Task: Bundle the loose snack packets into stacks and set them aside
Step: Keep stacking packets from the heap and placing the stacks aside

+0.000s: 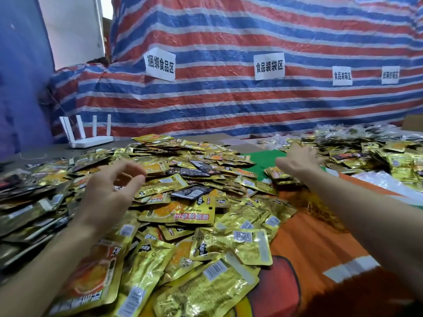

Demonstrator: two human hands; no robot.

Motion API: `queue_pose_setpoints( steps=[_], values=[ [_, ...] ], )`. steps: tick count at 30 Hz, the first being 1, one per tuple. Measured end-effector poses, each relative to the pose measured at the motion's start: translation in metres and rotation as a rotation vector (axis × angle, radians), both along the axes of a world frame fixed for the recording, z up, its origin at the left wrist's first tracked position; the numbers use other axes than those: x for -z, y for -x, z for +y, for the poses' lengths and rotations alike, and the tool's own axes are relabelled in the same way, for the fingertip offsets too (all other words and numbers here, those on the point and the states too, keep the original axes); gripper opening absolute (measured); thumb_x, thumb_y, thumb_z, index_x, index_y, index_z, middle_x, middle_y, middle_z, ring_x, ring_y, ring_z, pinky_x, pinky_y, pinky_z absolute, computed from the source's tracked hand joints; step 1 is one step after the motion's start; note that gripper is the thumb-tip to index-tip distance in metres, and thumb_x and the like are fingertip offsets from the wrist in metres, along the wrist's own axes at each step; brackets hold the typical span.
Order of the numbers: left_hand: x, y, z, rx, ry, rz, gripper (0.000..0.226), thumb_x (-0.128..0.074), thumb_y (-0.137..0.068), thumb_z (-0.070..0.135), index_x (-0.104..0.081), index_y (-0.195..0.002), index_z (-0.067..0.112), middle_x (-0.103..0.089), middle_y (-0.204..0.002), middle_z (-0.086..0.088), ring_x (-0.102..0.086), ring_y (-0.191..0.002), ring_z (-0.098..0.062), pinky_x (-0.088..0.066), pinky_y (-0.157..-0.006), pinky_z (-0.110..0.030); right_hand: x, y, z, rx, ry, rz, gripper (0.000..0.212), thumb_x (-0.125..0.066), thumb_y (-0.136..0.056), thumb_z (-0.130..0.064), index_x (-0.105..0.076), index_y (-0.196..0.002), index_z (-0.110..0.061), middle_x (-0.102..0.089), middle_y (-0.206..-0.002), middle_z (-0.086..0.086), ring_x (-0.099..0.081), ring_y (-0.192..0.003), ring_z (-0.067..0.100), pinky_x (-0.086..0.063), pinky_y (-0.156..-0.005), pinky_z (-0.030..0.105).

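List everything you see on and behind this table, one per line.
loose snack packets: many, mostly gold, heaped mid-table
black packets: few, black, within the heap
packets at left edge: many, shadowed gold, lying layered
far pile: many packets, gold, far right
router: one, white, far left
tarp: one, red-white-blue striped, behind table
paper signs: four, white, on tarp
cloth: one, orange and green, under packets
left hand: one, fingers relaxed, above heap
right hand: one, reaching toward far pile, grip unclear
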State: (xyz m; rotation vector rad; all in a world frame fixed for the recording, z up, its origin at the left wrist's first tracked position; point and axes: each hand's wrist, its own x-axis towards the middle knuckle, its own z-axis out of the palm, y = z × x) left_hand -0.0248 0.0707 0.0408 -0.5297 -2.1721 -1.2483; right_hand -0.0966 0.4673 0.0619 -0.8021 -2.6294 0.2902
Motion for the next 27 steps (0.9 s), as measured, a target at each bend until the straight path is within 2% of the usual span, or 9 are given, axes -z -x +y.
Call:
queue_pose_setpoints(
  steps=[2, 5, 8, 11, 15, 17, 23, 25, 27],
  values=[
    [0.002, 0.001, -0.003, -0.033, 0.181, 0.011, 0.014, -0.069, -0.09, 0.009, -0.066, -0.092, 0.023, -0.066, -0.096, 0.007, -0.059, -0.085, -0.001, -0.046, -0.073, -0.028, -0.012, -0.001, -0.042, -0.147, -0.021, 0.129, 0.04, -0.055, -0.081, -0.024, -0.056, -0.117, -0.007, -0.053, -0.134, 0.021, -0.048, -0.125, 0.039, -0.038, -0.11, 0.056],
    [0.004, 0.005, -0.007, -0.134, 0.41, -0.102, 0.028, -0.076, -0.086, 0.025, -0.062, -0.109, 0.032, -0.061, -0.119, 0.008, -0.055, -0.109, -0.01, -0.044, -0.101, -0.048, -0.025, -0.01, -0.111, -0.504, 0.071, 0.196, 0.029, -0.054, -0.085, -0.015, -0.068, -0.109, -0.007, -0.069, -0.112, 0.015, -0.063, -0.102, 0.028, -0.056, -0.092, 0.043],
    [0.002, 0.003, -0.01, -0.134, 0.613, -0.303, 0.078, -0.069, -0.07, 0.062, -0.049, -0.14, 0.032, -0.046, -0.146, 0.005, -0.041, -0.131, -0.015, -0.031, -0.115, -0.052, -0.022, -0.027, -0.173, -0.859, 0.202, -0.006, 0.038, -0.059, -0.089, -0.014, -0.065, -0.126, -0.008, -0.067, -0.124, 0.011, -0.062, -0.106, 0.022, -0.055, -0.086, 0.032],
    [0.005, 0.002, -0.013, -0.022, 0.65, -0.416, 0.108, -0.045, -0.05, 0.074, -0.037, -0.15, 0.034, -0.037, -0.156, 0.004, -0.036, -0.139, -0.016, -0.027, -0.118, -0.049, -0.012, -0.034, -0.21, -1.052, 0.205, -0.324, 0.067, -0.07, -0.088, -0.026, -0.044, -0.149, -0.013, -0.049, -0.147, 0.009, -0.052, -0.12, 0.022, -0.046, -0.083, 0.026],
    [0.016, 0.018, -0.016, -0.117, 0.682, -0.367, 0.1, -0.049, -0.057, 0.059, -0.031, -0.152, 0.035, -0.033, -0.16, 0.007, -0.032, -0.144, -0.016, -0.02, -0.12, -0.045, 0.007, -0.035, -0.223, -1.021, 0.041, -0.458, 0.099, -0.083, -0.072, -0.052, -0.031, -0.153, -0.028, -0.034, -0.153, 0.007, -0.042, -0.134, 0.03, -0.044, -0.106, 0.046],
    [0.022, 0.026, -0.015, -0.162, 0.707, -0.361, 0.096, -0.05, -0.062, 0.056, -0.029, -0.153, 0.039, -0.034, -0.159, 0.008, -0.029, -0.144, -0.016, -0.015, -0.119, -0.044, 0.017, -0.034, -0.226, -0.978, -0.008, -0.401, 0.093, -0.079, -0.072, -0.056, -0.035, -0.149, -0.029, -0.035, -0.149, 0.008, -0.041, -0.132, 0.03, -0.044, -0.106, 0.054],
    [0.029, 0.041, -0.008, -0.313, 0.7, -0.333, 0.073, -0.059, -0.088, 0.043, -0.026, -0.154, 0.046, -0.045, -0.151, 0.005, -0.028, -0.142, -0.021, -0.01, -0.119, -0.049, 0.029, -0.04, -0.243, -0.884, -0.094, -0.326, 0.074, -0.063, -0.085, -0.041, -0.033, -0.146, -0.012, -0.023, -0.157, 0.02, -0.025, -0.145, 0.039, -0.033, -0.112, 0.053],
    [0.028, 0.038, -0.001, -0.356, 0.742, -0.242, 0.065, -0.058, -0.091, 0.032, -0.036, -0.151, 0.041, -0.047, -0.146, 0.01, -0.034, -0.137, -0.02, -0.013, -0.118, -0.05, 0.032, -0.043, -0.245, -0.878, -0.072, -0.254, 0.061, -0.062, -0.088, -0.037, -0.04, -0.137, -0.008, -0.032, -0.146, 0.022, -0.03, -0.139, 0.037, -0.038, -0.106, 0.048],
    [0.026, 0.035, 0.001, -0.389, 0.728, -0.137, 0.052, -0.058, -0.09, 0.021, -0.055, -0.139, 0.038, -0.054, -0.131, 0.01, -0.042, -0.126, -0.02, -0.024, -0.114, -0.05, 0.029, -0.045, -0.243, -0.875, -0.011, -0.105, 0.04, -0.059, -0.09, -0.034, -0.052, -0.12, -0.009, -0.046, -0.12, 0.015, -0.047, -0.118, 0.033, -0.046, -0.084, 0.04]
  ],
)
